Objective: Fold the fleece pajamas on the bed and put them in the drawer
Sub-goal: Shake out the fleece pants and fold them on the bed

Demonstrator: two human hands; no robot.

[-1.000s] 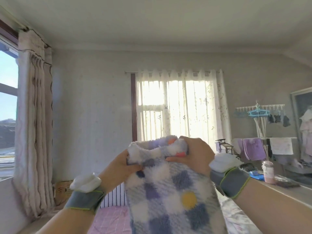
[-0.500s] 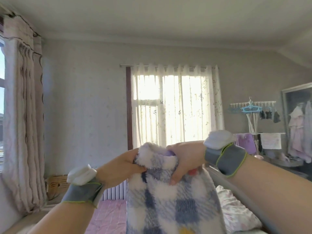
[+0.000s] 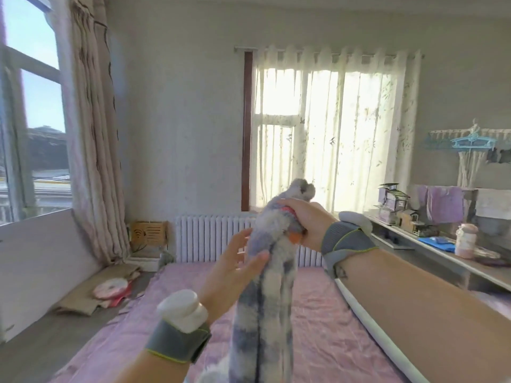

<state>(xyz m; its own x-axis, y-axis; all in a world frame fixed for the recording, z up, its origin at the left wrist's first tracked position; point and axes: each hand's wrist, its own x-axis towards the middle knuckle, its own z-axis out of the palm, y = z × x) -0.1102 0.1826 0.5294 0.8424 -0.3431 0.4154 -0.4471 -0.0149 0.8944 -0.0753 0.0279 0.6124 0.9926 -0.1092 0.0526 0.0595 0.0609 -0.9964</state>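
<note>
The fleece pajamas [image 3: 265, 305], blue and white checked with orange spots, hang bunched into a long narrow strip above the pink bed [image 3: 326, 327]. My right hand [image 3: 301, 219] grips the strip near its top, fingers curled round the bundle, with a tuft sticking out above the fist. My left hand [image 3: 235, 269] is lower and to the left, fingers straight, its fingertips touching the side of the hanging fabric. The lower end of the pajamas runs out of view at the bottom edge. No drawer is in view.
A white radiator [image 3: 210, 236] stands beyond the bed under the curtained window [image 3: 331, 134]. A long shelf [image 3: 453, 258] with a pink bottle and small items runs along the right. Cardboard and a wooden box [image 3: 149, 233] lie on the floor at left.
The pajamas went from a broad panel held by both hands to a narrow bunched strip. My left hand let go and now touches it lower down. The view turned right and down.
</note>
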